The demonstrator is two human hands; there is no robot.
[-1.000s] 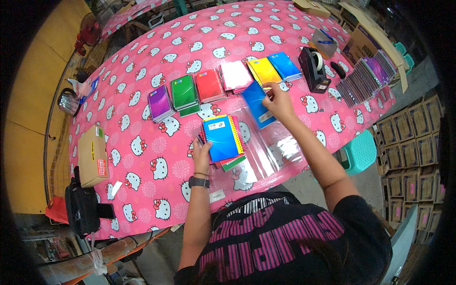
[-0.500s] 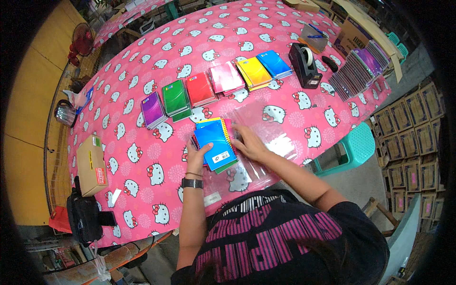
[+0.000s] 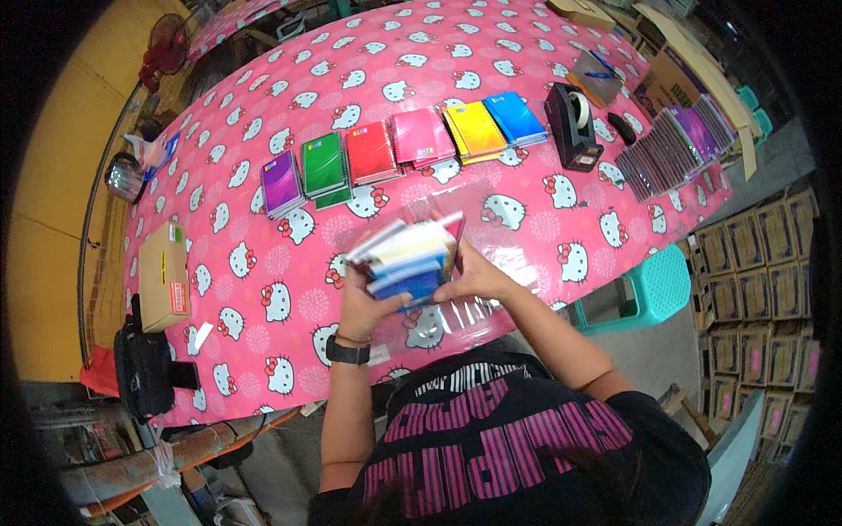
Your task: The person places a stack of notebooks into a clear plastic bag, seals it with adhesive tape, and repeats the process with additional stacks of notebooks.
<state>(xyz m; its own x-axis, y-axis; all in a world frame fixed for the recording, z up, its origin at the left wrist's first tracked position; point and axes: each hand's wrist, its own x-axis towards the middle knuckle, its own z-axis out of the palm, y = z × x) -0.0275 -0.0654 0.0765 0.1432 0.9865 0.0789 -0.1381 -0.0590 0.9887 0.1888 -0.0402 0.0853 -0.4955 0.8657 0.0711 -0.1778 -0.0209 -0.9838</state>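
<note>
1. Pink cat-print cloth [image 3: 316, 302] covers a long table; clear plastic sleeves [image 3: 465, 323] lie flat by its near edge.
2. Small multicoloured notebook stack [image 3: 408, 259], motion-blurred, white page edges and a blue cover showing – held over the sleeves, near edge of table.
3. Left hand [image 3: 364, 307]: gripping the stack's left side, thumb across the lower front.
4. Right hand [image 3: 478, 273]: fingers curled at the stack's right side, thumb at its lower corner; far fingertips hidden.
5. Handling, judged: light, fairly stiff, glossy covers likely slippery – books may fan or slide apart. Best hold: both side edges, squeezed inward; spirals could snag.
6. Farther from near edge: row of spiral-bound notebooks [image 3: 412, 140], purple through blue. Black tape dispenser [image 3: 572, 131] toward right edge.
</note>
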